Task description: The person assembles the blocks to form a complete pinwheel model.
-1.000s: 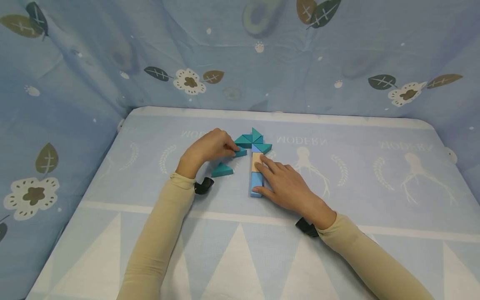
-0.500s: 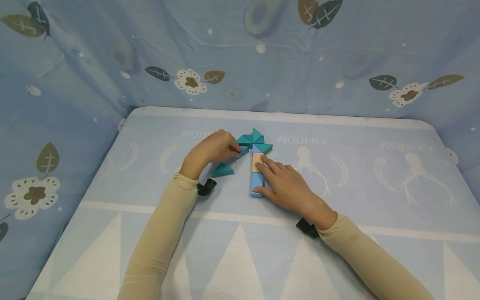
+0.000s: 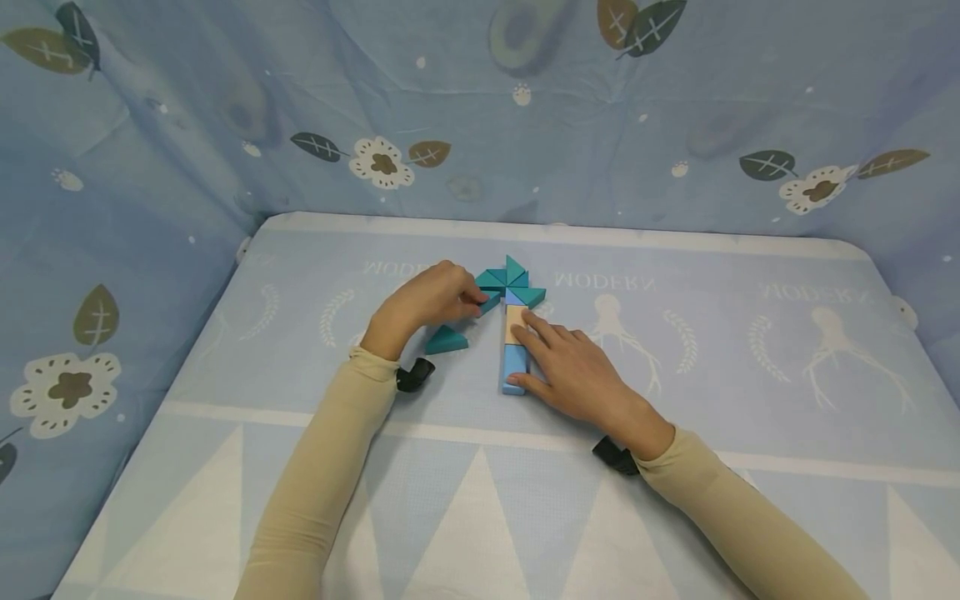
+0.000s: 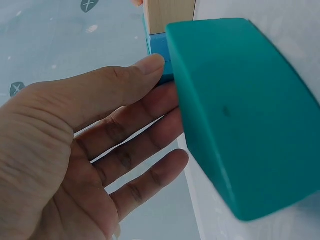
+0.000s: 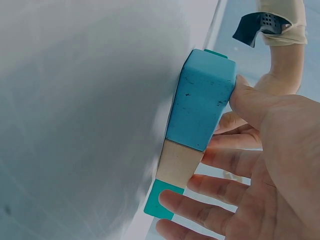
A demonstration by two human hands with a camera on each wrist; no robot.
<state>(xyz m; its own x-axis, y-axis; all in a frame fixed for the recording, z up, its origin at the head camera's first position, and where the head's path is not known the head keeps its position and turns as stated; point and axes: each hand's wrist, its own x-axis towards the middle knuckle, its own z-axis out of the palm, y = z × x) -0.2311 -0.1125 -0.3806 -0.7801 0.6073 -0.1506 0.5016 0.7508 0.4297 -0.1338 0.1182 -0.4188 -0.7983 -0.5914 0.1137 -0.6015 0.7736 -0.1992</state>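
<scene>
My left hand (image 3: 427,302) pinches a blue-teal triangular block (image 3: 491,302) between thumb and fingers, just left of a pinwheel-like cluster of teal triangular blocks (image 3: 516,272). Below the cluster runs a column: a small periwinkle triangle, a plain wood block (image 3: 514,325) and a light blue rectangular block (image 3: 513,367). My right hand (image 3: 581,375) lies along the column's right side, fingers extended; its thumb touches the blue block in the right wrist view. A loose teal triangular block (image 3: 447,340) lies nearer me, large in the foreground of the left wrist view.
The blocks lie on a pale blue and white patterned tabletop (image 3: 750,367). A blue curtain (image 3: 480,167) with leaf and flower prints hangs behind and at the left. Black straps (image 3: 415,375) sit at both wrists.
My left hand has moved slightly right and turned the pinched triangular block, bringing it closer to the cluster. The right hand has stayed in place beside the column.
</scene>
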